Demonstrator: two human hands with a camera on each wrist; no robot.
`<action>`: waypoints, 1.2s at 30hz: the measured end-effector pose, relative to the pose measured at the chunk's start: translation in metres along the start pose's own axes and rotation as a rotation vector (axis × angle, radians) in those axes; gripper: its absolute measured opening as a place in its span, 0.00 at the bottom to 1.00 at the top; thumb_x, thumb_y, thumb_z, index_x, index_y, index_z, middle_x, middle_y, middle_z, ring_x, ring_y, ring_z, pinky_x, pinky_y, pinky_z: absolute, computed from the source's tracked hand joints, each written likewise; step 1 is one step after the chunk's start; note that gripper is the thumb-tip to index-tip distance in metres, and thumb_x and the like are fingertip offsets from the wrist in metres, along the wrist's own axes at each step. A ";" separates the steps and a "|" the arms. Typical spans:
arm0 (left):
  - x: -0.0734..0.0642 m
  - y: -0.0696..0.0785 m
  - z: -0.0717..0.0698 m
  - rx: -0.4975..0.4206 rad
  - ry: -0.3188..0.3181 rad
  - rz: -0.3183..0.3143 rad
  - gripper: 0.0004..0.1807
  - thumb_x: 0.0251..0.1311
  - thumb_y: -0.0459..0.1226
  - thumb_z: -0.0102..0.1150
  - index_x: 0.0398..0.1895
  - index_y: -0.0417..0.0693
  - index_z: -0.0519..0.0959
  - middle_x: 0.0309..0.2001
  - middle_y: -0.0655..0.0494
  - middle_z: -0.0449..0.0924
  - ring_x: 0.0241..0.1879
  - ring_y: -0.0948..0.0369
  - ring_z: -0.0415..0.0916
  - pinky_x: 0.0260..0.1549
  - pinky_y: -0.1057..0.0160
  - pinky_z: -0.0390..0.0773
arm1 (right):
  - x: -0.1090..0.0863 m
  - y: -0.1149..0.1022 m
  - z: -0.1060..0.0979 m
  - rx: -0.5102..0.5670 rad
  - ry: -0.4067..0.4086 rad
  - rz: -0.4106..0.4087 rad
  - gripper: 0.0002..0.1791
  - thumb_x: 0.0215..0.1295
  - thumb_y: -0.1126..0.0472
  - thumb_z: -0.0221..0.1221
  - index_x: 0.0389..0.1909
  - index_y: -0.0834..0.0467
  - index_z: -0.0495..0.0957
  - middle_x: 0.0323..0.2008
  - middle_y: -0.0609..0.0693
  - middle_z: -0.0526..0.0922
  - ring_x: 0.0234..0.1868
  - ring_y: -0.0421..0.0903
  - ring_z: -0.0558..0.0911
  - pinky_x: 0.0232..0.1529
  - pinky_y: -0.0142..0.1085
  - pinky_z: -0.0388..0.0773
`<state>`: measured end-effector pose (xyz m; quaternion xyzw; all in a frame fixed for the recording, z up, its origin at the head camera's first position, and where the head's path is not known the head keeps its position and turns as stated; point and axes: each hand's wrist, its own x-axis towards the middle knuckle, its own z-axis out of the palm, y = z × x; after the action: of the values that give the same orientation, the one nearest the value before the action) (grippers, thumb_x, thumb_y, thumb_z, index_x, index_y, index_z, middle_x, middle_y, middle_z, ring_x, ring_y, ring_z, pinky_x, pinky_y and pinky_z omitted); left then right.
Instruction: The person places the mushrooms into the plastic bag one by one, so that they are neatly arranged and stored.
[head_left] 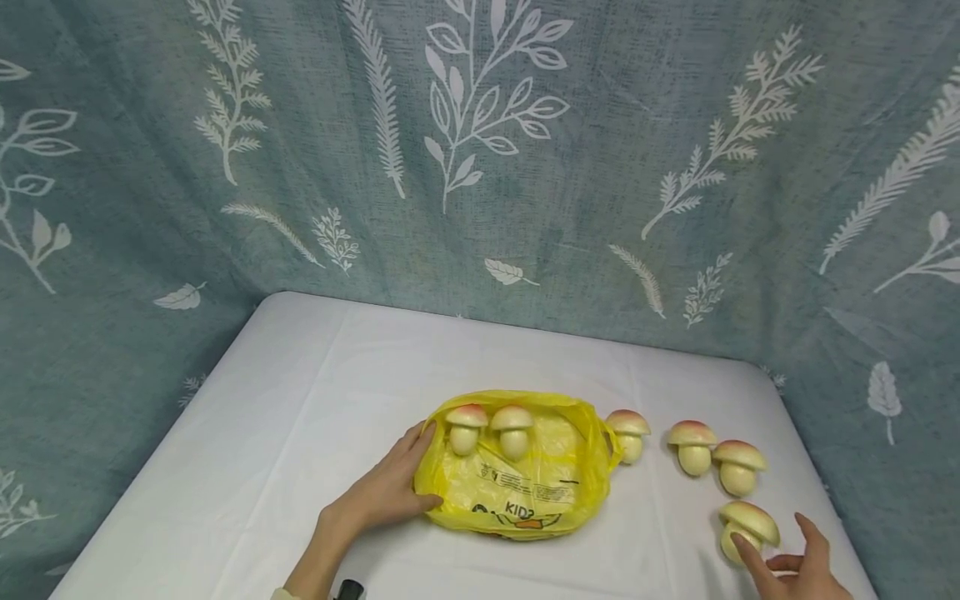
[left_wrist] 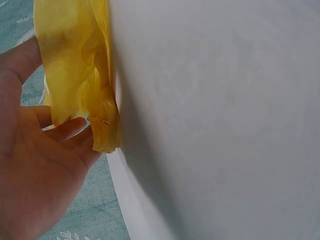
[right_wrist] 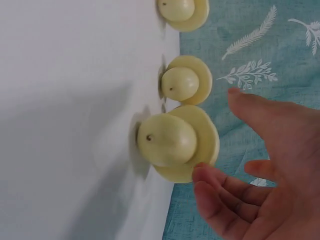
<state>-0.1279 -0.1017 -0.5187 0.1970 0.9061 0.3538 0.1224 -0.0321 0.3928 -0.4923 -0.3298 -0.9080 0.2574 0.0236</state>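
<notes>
A yellow plastic bag [head_left: 517, 467] lies on the table with its mouth spread wide, and two toy mushrooms with pale stems and reddish-yellow caps lie inside, one of them a mushroom [head_left: 513, 433] near the back. My left hand [head_left: 393, 483] holds the bag's left side, thumb toward the front and fingers at the rim; the left wrist view shows yellow plastic [left_wrist: 75, 60] between thumb and fingers. At the far right, my right hand [head_left: 798, 562] reaches around a mushroom [head_left: 750, 529], thumb and fingers spread apart. Its fingertips [right_wrist: 202, 172] are at the cap's edge; contact is unclear.
More mushrooms lie on the white table [head_left: 315, 400]: one mushroom [head_left: 628, 433] beside the bag's handle, a pair further right, including a mushroom [head_left: 738, 467]. A green leaf-patterned cloth [head_left: 480, 250] hangs behind the table. A small black object [head_left: 350, 590] is by my left forearm.
</notes>
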 end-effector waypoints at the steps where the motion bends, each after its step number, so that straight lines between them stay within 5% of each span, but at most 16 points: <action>1: 0.000 0.000 0.000 -0.003 -0.002 -0.004 0.55 0.55 0.47 0.69 0.79 0.42 0.47 0.78 0.46 0.43 0.75 0.49 0.45 0.70 0.47 0.55 | 0.003 0.003 0.002 -0.008 -0.026 0.003 0.64 0.58 0.35 0.64 0.76 0.69 0.38 0.26 0.58 0.79 0.23 0.53 0.78 0.21 0.38 0.67; 20: 0.003 0.001 -0.008 -0.031 -0.024 0.003 0.54 0.55 0.46 0.69 0.79 0.42 0.47 0.78 0.45 0.43 0.76 0.49 0.44 0.70 0.46 0.53 | 0.013 0.026 0.027 0.045 -0.092 -0.020 0.69 0.54 0.25 0.58 0.77 0.66 0.33 0.38 0.69 0.80 0.26 0.52 0.82 0.21 0.37 0.71; 36: 0.003 0.000 -0.007 -0.035 -0.030 0.004 0.55 0.55 0.45 0.68 0.79 0.42 0.46 0.78 0.46 0.42 0.76 0.49 0.44 0.70 0.47 0.53 | 0.012 0.026 0.033 0.086 -0.055 -0.014 0.62 0.60 0.36 0.62 0.77 0.67 0.36 0.36 0.70 0.79 0.24 0.50 0.82 0.20 0.36 0.73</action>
<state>-0.1332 -0.1045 -0.5137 0.2019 0.8975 0.3667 0.1388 -0.0327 0.4019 -0.5353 -0.3148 -0.8986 0.3052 0.0146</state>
